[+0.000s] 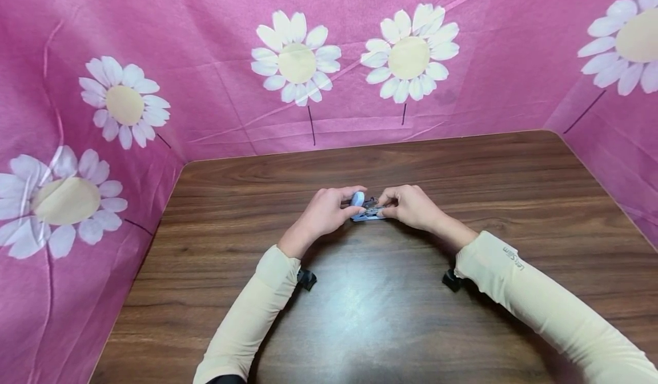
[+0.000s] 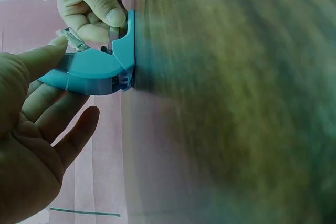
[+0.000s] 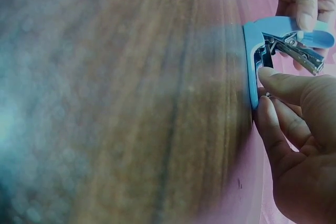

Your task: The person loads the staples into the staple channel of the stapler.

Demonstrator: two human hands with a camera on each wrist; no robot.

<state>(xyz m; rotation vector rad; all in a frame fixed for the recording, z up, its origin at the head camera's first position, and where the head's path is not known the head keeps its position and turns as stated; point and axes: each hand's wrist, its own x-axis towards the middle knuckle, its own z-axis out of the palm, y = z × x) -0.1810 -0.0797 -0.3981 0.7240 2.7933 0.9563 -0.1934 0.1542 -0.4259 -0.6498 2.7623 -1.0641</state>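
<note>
A light blue stapler [image 1: 358,199] sits on the table with its top cover swung up from its base. My left hand [image 1: 327,210] grips the raised cover [image 2: 86,66] between thumb and fingers. In the right wrist view, a metal arm [image 3: 300,53] hangs open beneath that cover. At the front end of the base [image 3: 250,66], my right hand [image 1: 413,208] pinches the stapler's inner metal part with thumb and fingers. A small shiny bit [image 3: 269,94] shows between those fingertips; whether it is a staple strip is too small to tell.
The stapler stands toward the back of a brown wood-grain table [image 1: 360,315]. Pink cloth [image 1: 205,47] printed with white daisies rises behind the table and along both sides. Black wrist cameras [image 1: 307,280] are strapped over the cream sleeves.
</note>
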